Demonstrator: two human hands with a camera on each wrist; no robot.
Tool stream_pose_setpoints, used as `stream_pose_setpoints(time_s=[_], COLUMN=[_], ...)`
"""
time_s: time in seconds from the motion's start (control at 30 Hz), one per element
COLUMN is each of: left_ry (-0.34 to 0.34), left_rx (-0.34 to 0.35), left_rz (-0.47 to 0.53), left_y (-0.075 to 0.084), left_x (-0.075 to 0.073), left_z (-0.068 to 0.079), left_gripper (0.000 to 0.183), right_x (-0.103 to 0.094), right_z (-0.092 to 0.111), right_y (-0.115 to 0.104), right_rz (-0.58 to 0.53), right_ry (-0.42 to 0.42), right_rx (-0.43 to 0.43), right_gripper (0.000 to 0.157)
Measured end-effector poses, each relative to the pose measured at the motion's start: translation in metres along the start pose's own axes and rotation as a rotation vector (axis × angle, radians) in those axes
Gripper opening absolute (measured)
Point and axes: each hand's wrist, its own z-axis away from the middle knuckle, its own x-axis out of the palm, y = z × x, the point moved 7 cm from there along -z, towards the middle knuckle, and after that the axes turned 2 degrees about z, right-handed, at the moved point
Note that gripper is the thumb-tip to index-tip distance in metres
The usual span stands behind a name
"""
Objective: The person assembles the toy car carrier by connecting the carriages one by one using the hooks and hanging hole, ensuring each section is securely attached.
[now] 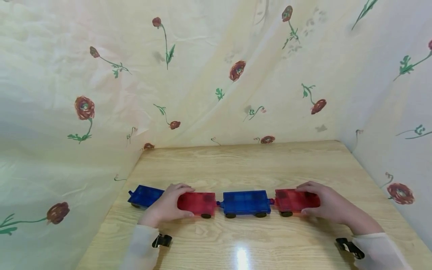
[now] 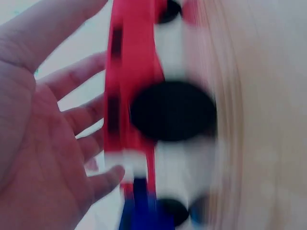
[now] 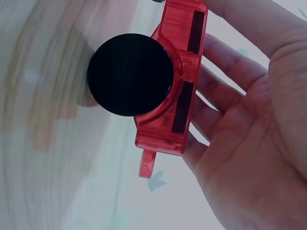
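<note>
Four-wheeled toy train cars stand in a row on the wooden table. My left hand (image 1: 167, 206) holds a red toy train car (image 1: 202, 202) by its left end, thumb on the near side and fingers on the far side. Left of it, partly behind that hand, sits a blue car (image 1: 146, 195) at a slight angle. A second blue car (image 1: 246, 201) is in the middle, its couplings meeting the red cars on both sides. At the row's right end my right hand (image 1: 332, 205) grips another red car (image 1: 290, 200); a small red hook (image 3: 147, 164) sticks out from its end in the right wrist view.
Light wood tabletop (image 1: 243, 161) extends around the row. Flower-printed cloth (image 1: 202, 75) rises along the table's back, left and right sides. Black bands (image 1: 162, 240) with small devices sit at both wrists, below white sleeves.
</note>
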Motion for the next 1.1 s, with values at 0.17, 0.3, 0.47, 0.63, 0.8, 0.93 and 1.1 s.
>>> stream_pose_setpoints(time_s=[0.17, 0.3, 0.47, 0.63, 0.8, 0.93, 1.1], left_ry=[0.021, 0.040, 0.065, 0.074, 0.072, 0.055, 0.038], left_rx=[-0.050, -0.086, -0.095, -0.093, -0.102, -0.099, -0.129], left_rz=[-0.004, 0.025, 0.009, 0.015, 0.021, 0.022, 0.099], left_y=[-0.020, -0.024, -0.022, -0.019, -0.017, -0.017, -0.025], left_x=[-0.006, -0.004, -0.003, -0.002, -0.002, -0.002, -0.014], left_z=[0.010, 0.012, 0.011, 0.010, 0.010, 0.011, 0.016], left_gripper=[0.083, 0.087, 0.086, 0.086, 0.086, 0.087, 0.082], right_x=[-0.002, -0.003, -0.005, -0.005, -0.006, -0.006, -0.013], right_z=[0.003, 0.004, 0.007, 0.009, 0.010, 0.010, 0.009], right_y=[0.009, 0.013, 0.015, 0.017, 0.016, 0.014, 0.009], right_rz=[-0.007, -0.005, -0.006, -0.011, -0.016, -0.009, 0.008], right_ry=[-0.002, -0.001, -0.005, -0.013, -0.013, -0.018, -0.016], right_rx=[0.013, 0.020, 0.035, 0.042, 0.043, 0.033, 0.004], right_gripper=[0.064, 0.066, 0.067, 0.067, 0.066, 0.069, 0.073])
